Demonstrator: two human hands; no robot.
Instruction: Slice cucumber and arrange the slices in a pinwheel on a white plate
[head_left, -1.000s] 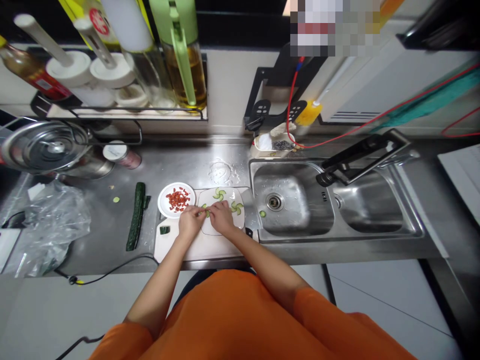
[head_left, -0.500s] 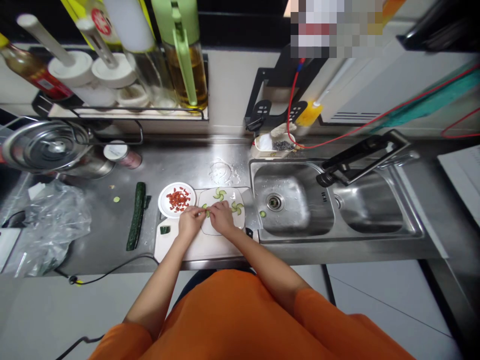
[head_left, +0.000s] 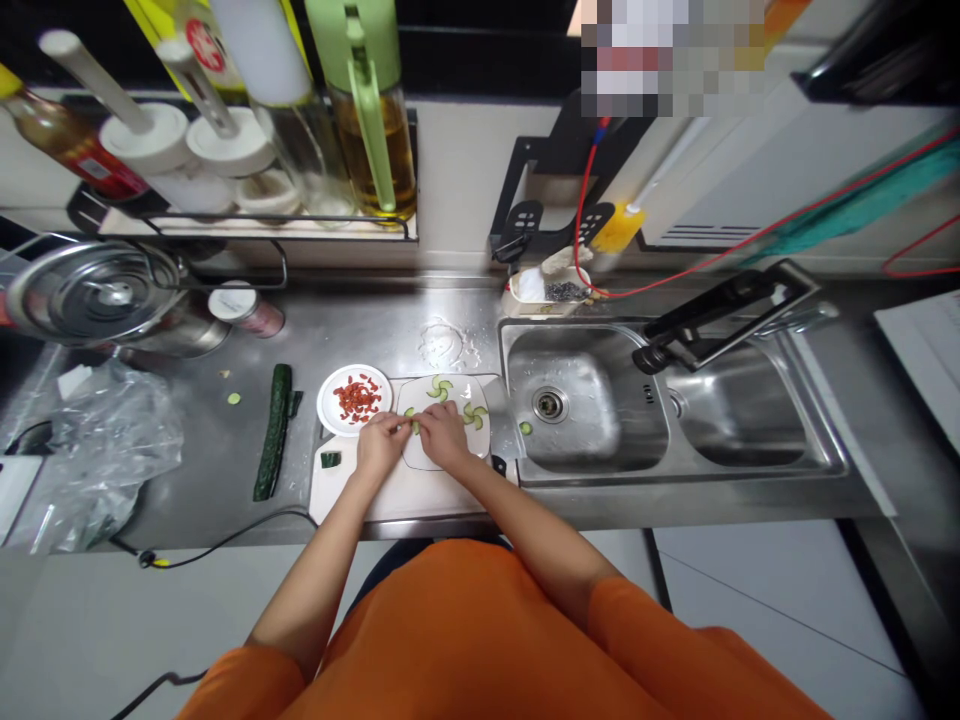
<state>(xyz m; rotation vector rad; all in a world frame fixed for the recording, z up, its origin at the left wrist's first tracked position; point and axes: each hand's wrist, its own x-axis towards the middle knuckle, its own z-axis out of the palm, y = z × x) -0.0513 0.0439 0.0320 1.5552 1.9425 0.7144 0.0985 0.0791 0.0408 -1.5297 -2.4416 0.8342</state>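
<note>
On a white plate (head_left: 450, 455) with a dark rim line, thin green cucumber slices lie fanned in small pinwheel groups, one at the top (head_left: 440, 387) and one at the right (head_left: 475, 415). My left hand (head_left: 379, 441) is closed at the plate's left edge, fingertips pinched at a cucumber slice (head_left: 415, 427). My right hand (head_left: 444, 434) meets it from the other side, its fingers also closed on that slice and partly hiding it. Beside my left hand stands a white bowl (head_left: 322, 408) of red goji berries (head_left: 358, 399).
Under the plate is a white cutting board (head_left: 337, 495) with a cucumber chunk (head_left: 330, 459). A knife blade (head_left: 508, 420) reaches toward the sink (head_left: 592, 400). Leftward lie a long cucumber (head_left: 272, 435) and a plastic bag (head_left: 112, 450). A black faucet (head_left: 705, 320) overhangs the sink.
</note>
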